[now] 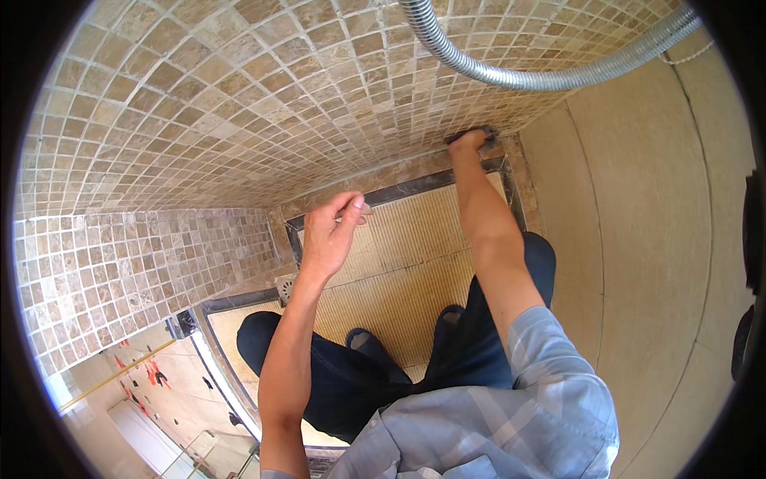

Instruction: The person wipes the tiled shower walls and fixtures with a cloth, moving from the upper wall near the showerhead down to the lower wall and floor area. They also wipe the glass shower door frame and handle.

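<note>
My right hand (471,141) reaches to the foot of the mosaic-tiled wall (359,120), near the far corner. It rests on a dark object (491,135), whose kind I cannot tell; the fingers are largely hidden. Over the near part of the floor's stone border hangs my left hand (336,224), thumb and fingers curled together. Whether something small and pale is between its fingertips I cannot tell. Below lies a ribbed, yellowish floor (395,263) framed by a dark stone strip (413,187).
A ribbed metal shower hose (514,78) loops across the top right. Large beige tiles (634,197) cover the right wall. A floor drain (287,288) sits at the left corner, a glass panel's bright edge (224,374) lower left. My slippered feet (374,353) stand on the ribbed floor.
</note>
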### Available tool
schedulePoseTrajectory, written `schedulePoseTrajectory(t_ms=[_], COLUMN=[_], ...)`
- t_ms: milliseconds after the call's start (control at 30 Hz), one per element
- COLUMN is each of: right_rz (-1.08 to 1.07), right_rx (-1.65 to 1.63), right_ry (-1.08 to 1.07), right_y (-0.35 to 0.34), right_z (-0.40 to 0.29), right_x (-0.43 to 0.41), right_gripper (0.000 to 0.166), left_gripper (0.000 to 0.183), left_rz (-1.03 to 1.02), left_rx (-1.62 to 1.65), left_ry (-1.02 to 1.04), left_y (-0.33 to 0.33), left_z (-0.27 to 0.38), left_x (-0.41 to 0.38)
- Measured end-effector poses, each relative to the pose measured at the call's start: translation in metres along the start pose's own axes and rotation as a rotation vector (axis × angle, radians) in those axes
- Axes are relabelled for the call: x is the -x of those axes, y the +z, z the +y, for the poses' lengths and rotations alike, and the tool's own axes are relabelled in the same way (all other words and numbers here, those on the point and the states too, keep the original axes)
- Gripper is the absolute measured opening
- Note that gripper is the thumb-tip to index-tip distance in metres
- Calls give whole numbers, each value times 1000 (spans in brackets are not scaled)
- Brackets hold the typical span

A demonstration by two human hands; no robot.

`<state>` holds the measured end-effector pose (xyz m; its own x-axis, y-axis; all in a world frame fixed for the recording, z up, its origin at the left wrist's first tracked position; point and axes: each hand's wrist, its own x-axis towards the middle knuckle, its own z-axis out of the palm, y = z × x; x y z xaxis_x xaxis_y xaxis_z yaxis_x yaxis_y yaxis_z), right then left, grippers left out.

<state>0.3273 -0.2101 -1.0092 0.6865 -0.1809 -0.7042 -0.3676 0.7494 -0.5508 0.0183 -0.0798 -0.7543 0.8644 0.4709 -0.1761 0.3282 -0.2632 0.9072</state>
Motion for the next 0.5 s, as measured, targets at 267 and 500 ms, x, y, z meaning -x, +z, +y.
schedulePoseTrajectory(t_ms=[267,500], right_rz=[-72,-132], right_rx=[-226,-315], right_ry=[128,293], right_y=[8,27], right_z=[147,119], right_x=[62,87], right_gripper=[67,64], left_gripper=[39,39], left_rz=[35,0], left_rx=[24,-11], left_ry=[36,41], left_y=[-12,-13], left_z=[7,-9], left_x=[-16,-21])
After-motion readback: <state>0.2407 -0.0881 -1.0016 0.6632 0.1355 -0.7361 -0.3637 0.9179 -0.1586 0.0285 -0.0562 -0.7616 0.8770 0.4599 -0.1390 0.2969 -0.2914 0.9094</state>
